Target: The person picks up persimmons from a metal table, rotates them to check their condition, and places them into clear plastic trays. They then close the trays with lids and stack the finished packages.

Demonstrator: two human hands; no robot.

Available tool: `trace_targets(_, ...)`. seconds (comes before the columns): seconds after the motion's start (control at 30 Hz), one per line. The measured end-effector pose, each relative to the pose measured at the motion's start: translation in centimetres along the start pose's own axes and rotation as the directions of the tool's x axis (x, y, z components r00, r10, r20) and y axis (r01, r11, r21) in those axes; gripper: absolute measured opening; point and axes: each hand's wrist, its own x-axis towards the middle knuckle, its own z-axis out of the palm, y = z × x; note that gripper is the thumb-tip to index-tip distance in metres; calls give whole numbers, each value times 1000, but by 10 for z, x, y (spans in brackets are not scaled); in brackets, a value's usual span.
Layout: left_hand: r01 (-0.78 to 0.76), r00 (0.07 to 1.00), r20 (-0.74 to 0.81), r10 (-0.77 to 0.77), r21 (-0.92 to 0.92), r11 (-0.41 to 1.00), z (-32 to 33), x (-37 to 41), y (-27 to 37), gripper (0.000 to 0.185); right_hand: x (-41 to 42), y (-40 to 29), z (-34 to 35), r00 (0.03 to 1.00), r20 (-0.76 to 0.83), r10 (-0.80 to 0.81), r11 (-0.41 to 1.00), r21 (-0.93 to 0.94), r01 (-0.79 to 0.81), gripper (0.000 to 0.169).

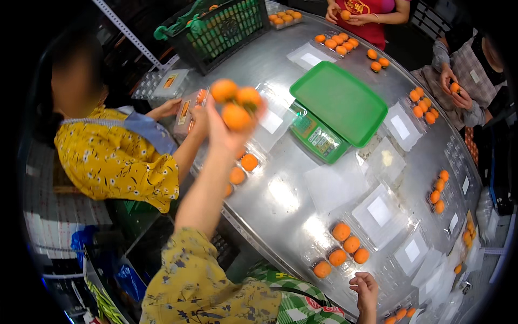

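My left hand [232, 133] is raised over the table's left edge, holding three orange fruits [236, 116] that look like persimmons; it is slightly blurred. Partly behind my arm, more orange fruits [249, 162] sit in a clear plastic tray. At the lower right, my right hand [365, 286] hovers by the near table edge with its fingers loosely curled and nothing visible in them. Just above it, several orange fruits [341, 231] rest in a clear plastic clamshell tray, whose lid [379, 211] lies folded open with a white pad on it.
A green scale [339, 103] stands mid-table. A black crate [226, 36] stands at the back left. A co-worker in yellow [117, 158] holds a packed box [186, 115] close to my left hand. Two more co-workers handle fruit across the metal table [279, 227]. Further fruit trays [423, 106] line the far side.
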Motion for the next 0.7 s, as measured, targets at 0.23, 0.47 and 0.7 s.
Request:
trace_targets(0.23,-402,892,295,343,168,900,162,178,209,91,5,-4,21,997,-70,44,999,6,-43,18)
trace_targets(0.47,-416,902,326,282,483,771,142,166,100,78,2,13,16,988,-152,25,998,54,-17,23)
trace_targets(0.7,-429,864,502,-39,774,466,50,-5,-144,49,-10,48,-46,949,-261,-175,984,-80,159,25)
